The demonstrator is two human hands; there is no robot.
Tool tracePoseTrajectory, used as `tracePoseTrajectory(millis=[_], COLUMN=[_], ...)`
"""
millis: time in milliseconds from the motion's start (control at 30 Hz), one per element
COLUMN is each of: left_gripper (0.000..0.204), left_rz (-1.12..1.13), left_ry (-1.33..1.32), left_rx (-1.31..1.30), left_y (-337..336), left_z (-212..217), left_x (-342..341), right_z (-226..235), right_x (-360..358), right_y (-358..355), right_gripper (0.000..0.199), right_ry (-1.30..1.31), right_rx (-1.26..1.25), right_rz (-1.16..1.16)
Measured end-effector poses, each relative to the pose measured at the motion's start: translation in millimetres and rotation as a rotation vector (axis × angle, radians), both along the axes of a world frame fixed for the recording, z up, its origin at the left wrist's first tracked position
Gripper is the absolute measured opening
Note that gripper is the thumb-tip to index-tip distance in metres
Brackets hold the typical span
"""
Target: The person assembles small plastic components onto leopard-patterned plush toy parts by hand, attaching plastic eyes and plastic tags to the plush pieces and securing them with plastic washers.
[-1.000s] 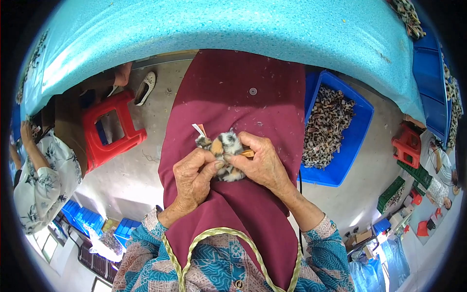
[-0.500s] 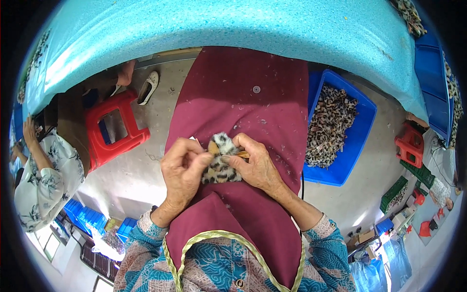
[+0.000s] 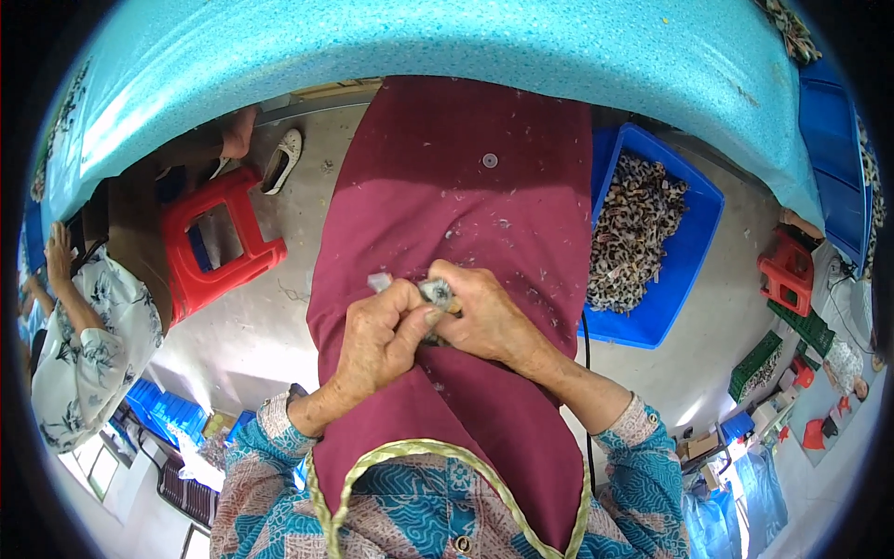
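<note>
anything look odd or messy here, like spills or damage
Pale bits of fluff lie scattered over the dark red apron, which looks untidy. A seemingly empty white shoe sits on the floor near the red stool, an odd spot. The furry piece is mostly hidden by fingers, so I can't judge damage there.

Small furry piece (image 3: 436, 293), pale with dark patches, pinched between the hands (image 3: 489, 315), partly hidden

Passage over apron (image 3: 447, 210), table (image 3: 447, 42) beyond

Apron (image 3: 531, 214): maroon, flecked with pale fluff
Apron trim (image 3: 428, 449): yellow-green
Shirt (image 3: 410, 508): teal and dusty pink, swirl-patterned
Right cuff (image 3: 631, 427): buttoned
Hands (image 3: 377, 326): bare
</note>
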State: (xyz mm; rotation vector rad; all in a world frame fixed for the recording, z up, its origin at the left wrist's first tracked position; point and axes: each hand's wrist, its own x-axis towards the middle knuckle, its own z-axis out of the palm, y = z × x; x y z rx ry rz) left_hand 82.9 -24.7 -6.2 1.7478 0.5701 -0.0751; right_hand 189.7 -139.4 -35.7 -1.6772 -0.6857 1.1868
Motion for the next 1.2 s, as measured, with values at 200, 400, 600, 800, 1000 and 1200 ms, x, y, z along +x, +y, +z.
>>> tracePoseTrajectory(millis=[200, 400, 600, 800, 1000, 1200], left_gripper=[0.011, 0.014, 0.012, 0.036, 0.053, 0.032], left_rz=[0.114, 0.378, 0.385, 0.121, -0.238, 0.080], left_ry=[0.061, 0.190, 0.138, -0.134, -0.151, 0.176], left_rx=[0.033, -0.418, -0.403, -0.211, 0.229, -0.500], left_y=[1.5, 12.5, 7.6, 23.3, 12.9, 14.1], left_z=[-14.7, -18.6, -41.4, -21.1, -8.9, -16.0], left_x=[1.2, 6.2, -3.6, -1.6, 11.8, 11.8], right_z=[-19.1, -15.5, -20.8, -13.6, 0.6, 7.4], right_x=[-4.8, 12.6, 5.5, 21.8, 21.9, 36.0], right_y=[12.8, 0.7, 14.5, -8.2, -15.0, -23.6], right_gripper=[0.021, 0.026, 0.026, 0.021, 0.046, 0.039], right_ry=[-0.141, 0.106, 0.241, 0.535, 0.667, 0.711], right_rx=[-0.051, -0.043, -0.046, -0.069, 0.104, 0.086], right_rz=[0.074, 0.027, -0.087, -0.191, -0.319, -0.264])
